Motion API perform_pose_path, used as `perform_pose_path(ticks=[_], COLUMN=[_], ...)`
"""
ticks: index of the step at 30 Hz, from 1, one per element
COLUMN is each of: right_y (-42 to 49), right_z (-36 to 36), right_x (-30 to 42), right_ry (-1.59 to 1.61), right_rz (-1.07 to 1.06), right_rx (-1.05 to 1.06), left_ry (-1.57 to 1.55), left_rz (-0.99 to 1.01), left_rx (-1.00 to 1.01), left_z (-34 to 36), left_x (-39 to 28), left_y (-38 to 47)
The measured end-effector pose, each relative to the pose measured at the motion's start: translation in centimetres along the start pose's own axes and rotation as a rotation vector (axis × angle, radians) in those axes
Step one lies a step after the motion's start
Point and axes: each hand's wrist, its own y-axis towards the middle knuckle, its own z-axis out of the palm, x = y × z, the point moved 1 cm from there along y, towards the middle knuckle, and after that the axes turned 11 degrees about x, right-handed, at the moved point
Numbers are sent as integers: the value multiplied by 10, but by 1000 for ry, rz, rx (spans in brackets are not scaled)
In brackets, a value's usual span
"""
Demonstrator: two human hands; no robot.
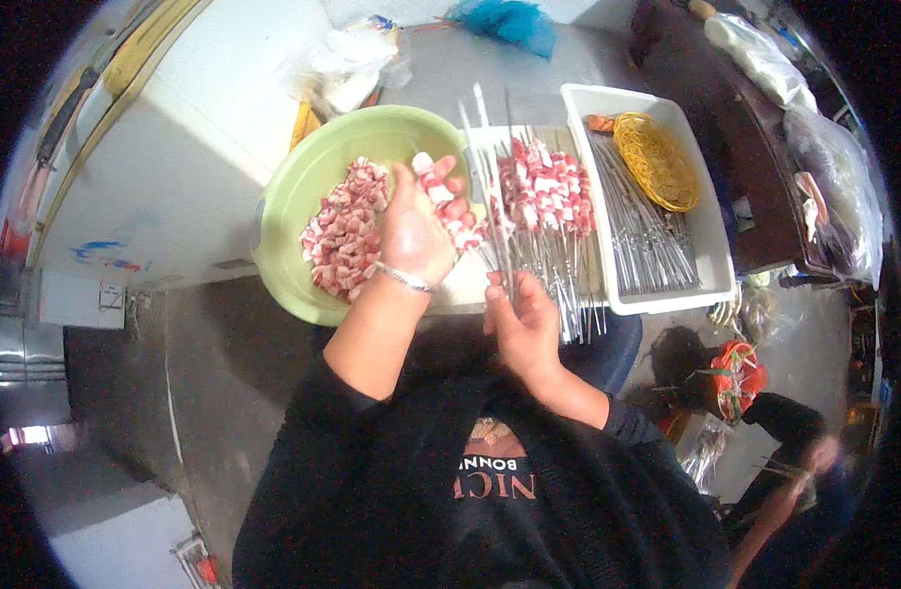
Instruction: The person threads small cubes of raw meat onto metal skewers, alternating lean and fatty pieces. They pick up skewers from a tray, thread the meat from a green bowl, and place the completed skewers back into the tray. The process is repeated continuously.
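My left hand (415, 234), with a bracelet at the wrist, is over the right side of a green plastic basin (288, 158). Pieces of red and white meat (440, 194) lie along its curled fingers. A heap of cut meat cubes (345, 247) rests in the basin, left of this hand. My right hand (525, 318) grips thin metal skewers (503, 210) that point away from me; motion blur hides how many. Just beyond it, several loaded meat skewers (550, 184) lie side by side on a white surface, handles towards me.
At right, a white plastic tray (719, 291) holds bare metal skewers (645, 243) and a yellow woven basket (656, 158). A blue plastic bag (506, 26) and a clear bag (355, 59) lie behind. Another person's hand (822, 456) is at lower right, near a red bag (737, 379).
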Motion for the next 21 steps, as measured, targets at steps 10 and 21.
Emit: perform_pose_path(ticks=[10, 21], right_y=[1, 19], right_z=[-2, -40], right_x=[3, -22], right_ry=[-63, -31], right_rz=[24, -66], right_rx=[-1, -235], left_ry=[-205, 60], left_rz=[-130, 86], left_rx=[16, -84], left_z=[3, -22], left_x=[2, -49], left_y=[-5, -16])
